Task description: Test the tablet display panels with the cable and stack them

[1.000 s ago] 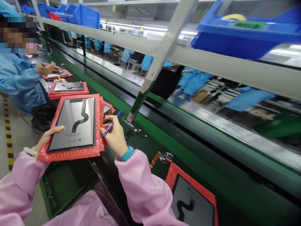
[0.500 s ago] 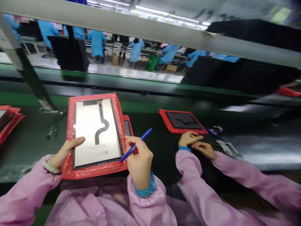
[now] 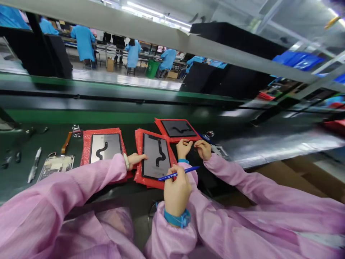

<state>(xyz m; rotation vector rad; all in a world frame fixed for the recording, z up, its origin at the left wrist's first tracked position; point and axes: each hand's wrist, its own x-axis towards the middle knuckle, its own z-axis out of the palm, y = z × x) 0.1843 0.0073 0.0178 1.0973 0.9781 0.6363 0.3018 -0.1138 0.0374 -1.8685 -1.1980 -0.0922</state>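
Observation:
My left hand (image 3: 136, 160) grips the left edge of a display panel (image 3: 151, 158) lying on red bubble-wrap (image 3: 138, 174). The thumb rests on top of the panel and the other fingers are mostly hidden. A black, curved flex cable (image 3: 161, 154) runs across the panel's back. My right hand (image 3: 176, 190) is closed around a blue pen (image 3: 172, 175) at the panel's lower right corner; I cannot tell whether it also touches the wrap. Left of this panel, a second panel (image 3: 109, 141) on red bubble-wrap lies partly behind my left sleeve.
A co-worker's two hands (image 3: 184, 148) are close on the right, below another wrapped panel (image 3: 176, 127). At the left lie a white pen (image 3: 35, 163), a circuit board (image 3: 56, 165) with an orange flex cable (image 3: 66, 143), and a small metal part (image 3: 77, 130). A grey beam (image 3: 151, 27) crosses above.
The held panel has gone from raised before me to lower down on the right, beside the co-worker's hands. My left hand moved right with it. The view has swung right.

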